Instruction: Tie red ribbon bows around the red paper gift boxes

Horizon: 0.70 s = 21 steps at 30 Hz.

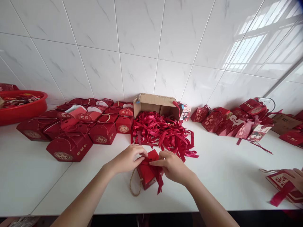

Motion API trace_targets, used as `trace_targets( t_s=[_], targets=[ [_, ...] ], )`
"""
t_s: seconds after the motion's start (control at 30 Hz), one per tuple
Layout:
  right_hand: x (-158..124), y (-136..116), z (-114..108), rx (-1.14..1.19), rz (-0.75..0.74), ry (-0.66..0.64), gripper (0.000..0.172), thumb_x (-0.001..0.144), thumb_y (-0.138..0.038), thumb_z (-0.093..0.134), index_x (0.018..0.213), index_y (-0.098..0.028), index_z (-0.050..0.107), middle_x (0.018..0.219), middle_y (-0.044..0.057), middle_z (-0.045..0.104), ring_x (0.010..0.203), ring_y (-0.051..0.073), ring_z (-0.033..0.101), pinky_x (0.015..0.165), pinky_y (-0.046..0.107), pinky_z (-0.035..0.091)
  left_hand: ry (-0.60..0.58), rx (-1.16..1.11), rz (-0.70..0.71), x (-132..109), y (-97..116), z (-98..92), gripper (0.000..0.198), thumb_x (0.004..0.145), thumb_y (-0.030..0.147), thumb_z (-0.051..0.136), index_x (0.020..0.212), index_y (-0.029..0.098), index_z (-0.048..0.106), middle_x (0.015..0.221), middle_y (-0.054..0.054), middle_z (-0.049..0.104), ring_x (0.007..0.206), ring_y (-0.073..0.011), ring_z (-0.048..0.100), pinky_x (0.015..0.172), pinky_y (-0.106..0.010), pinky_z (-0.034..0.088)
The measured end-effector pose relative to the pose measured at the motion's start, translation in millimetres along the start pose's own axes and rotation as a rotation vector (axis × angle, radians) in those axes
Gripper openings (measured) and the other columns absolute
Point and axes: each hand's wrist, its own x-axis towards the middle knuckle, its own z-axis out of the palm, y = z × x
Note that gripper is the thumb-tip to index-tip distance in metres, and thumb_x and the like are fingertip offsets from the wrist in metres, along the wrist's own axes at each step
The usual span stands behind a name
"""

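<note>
A small red gift box with a twisted rope handle sits on the white table in front of me. A red satin ribbon lies across its top, one tail hanging over the near right side. My left hand is closed at the box's upper left, thumb and fingers pinching the ribbon. From the right, my right hand reaches over the top, its index finger stretched along the ribbon's crossing and its other fingers curled round. Part of the box is hidden under my hands.
Behind the box, red ribbons spill from a cardboard box. Several red gift boxes stand left, near a red basin. More red packages line the right. Another person's hand holds a red box at the right edge.
</note>
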Motion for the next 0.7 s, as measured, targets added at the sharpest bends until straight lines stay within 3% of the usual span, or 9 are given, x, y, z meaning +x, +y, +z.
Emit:
trace_targets(
  t_s=[0.13, 0.3, 0.4, 0.7],
  targets=[
    [-2.3, 4.0, 5.0, -0.042, -0.059, 0.036, 0.039, 0.081, -0.006, 0.061, 0.107, -0.032, 0.073, 0.076, 0.004, 0.055, 0.069, 0.015, 0.047, 0.063, 0.027, 0.043, -0.029, -0.008, -0.02, 0.3, -1.0, 4.0, 0.011, 0.084, 0.018, 0.049, 0.084, 0.023, 0.058, 0.094, -0.002, 0.061, 0.093, -0.0193, 0.057, 0.087, -0.032, 0.047],
    [-4.8, 8.4, 9.5, 0.05, -0.032, 0.018, 0.04, 0.083, -0.005, 0.058, 0.109, -0.033, 0.072, 0.087, 0.006, 0.056, 0.079, 0.017, 0.053, 0.066, 0.028, 0.048, -0.092, -0.112, -0.058, -0.8, -7.5, 11.5, 0.01, 0.083, 0.021, 0.052, 0.093, 0.025, 0.054, 0.128, -0.006, 0.048, 0.116, -0.023, 0.05, 0.089, -0.034, 0.049],
    [-7.4, 7.5, 11.3, 0.132, -0.015, 0.011, 0.04, 0.084, -0.004, 0.054, 0.11, -0.029, 0.072, 0.093, 0.008, 0.056, 0.083, 0.017, 0.055, 0.068, 0.027, 0.051, -0.104, -0.147, -0.056, -0.8, -10.9, 13.5, 0.007, 0.084, 0.021, 0.052, 0.09, 0.024, 0.054, 0.134, -0.007, 0.045, 0.123, -0.0246, 0.046, 0.093, -0.036, 0.048],
    [-19.2, -35.2, 22.9, 0.073, 0.167, 0.08, 0.044, 0.082, -0.003, 0.052, 0.109, -0.032, 0.072, 0.084, 0.008, 0.055, 0.083, 0.022, 0.051, 0.065, 0.032, 0.051, -0.145, -0.215, 0.026, 2.0, -13.0, 11.7, 0.012, 0.084, 0.033, 0.059, 0.077, 0.024, 0.063, 0.134, -0.005, 0.051, 0.131, -0.0254, 0.037, 0.109, -0.044, 0.034]
  ],
)
